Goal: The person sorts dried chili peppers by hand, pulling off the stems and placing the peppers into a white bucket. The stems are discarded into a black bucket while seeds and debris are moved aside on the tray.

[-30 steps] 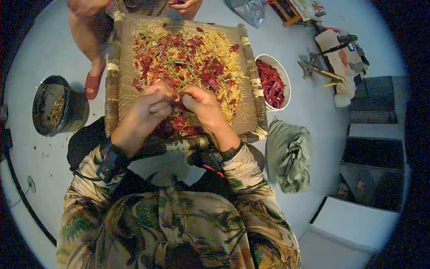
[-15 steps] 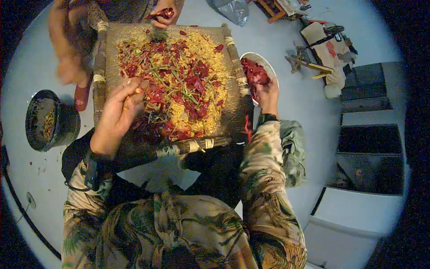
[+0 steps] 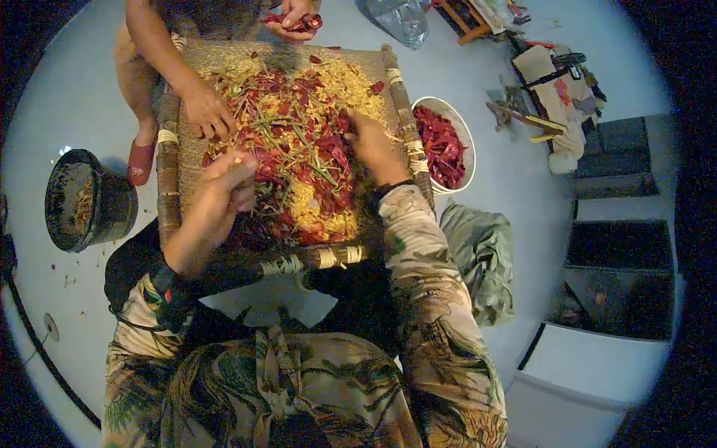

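Note:
A square woven tray [image 3: 190, 56] framed with wooden poles lies in front of me, covered with yellow seeds [image 3: 351, 75], torn dried red chilies [image 3: 328, 153] and green-brown stems [image 3: 299, 134]. Over its left side my left hand [image 3: 220, 194] is closed, the fingers curled together; whatever they hold is too small to make out. My right hand [image 3: 381, 153] reaches over the right half, thumb and forefinger apart beside a dark red chili piece. Right of the tray stands a white bucket [image 3: 470, 160] filled with red chili pieces [image 3: 441, 145].
Across the tray, a co-worker's hand [image 3: 205, 112] touches the heap and their other hand [image 3: 299, 19] holds dried chilies. A black bucket [image 3: 112, 216] stands at left. Grey-green cloth [image 3: 482, 261] lies at right, a plastic bag [image 3: 399, 22] at the back.
My right hand has left the chilies in the white bucket and moved left over the tray. The co-worker's arm has swung in onto the heap. My left hand has shifted slightly.

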Motion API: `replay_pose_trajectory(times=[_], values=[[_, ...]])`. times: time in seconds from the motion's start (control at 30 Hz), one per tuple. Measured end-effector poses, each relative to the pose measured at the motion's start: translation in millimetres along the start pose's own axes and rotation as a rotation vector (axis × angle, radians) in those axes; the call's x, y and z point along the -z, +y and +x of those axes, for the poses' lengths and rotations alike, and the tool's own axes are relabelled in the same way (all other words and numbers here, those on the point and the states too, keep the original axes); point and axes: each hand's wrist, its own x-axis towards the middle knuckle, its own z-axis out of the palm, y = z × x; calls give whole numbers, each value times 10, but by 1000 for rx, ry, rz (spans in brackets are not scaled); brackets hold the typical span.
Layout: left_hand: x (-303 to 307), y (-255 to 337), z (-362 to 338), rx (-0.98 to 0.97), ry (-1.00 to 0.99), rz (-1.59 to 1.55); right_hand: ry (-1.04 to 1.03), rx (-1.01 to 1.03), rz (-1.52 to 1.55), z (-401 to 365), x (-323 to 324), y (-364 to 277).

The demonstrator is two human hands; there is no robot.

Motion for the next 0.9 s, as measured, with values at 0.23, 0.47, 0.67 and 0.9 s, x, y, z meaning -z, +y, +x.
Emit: replay_pose_trajectory(times=[0.23,0.47,0.67,0.9], values=[[-8,-69,24,-46,29,184,206,76,13,-166,227,-324],[-176,-34,-45,-432,52,676,-253,-211,1143,-584,744,-1250],[-269,-20,-182,-530,-108,650,-346,-219,1267,-896,630,-1630],[-136,17,-137,-616,-14,857,-493,-289,1479,-901,567,-1737]])
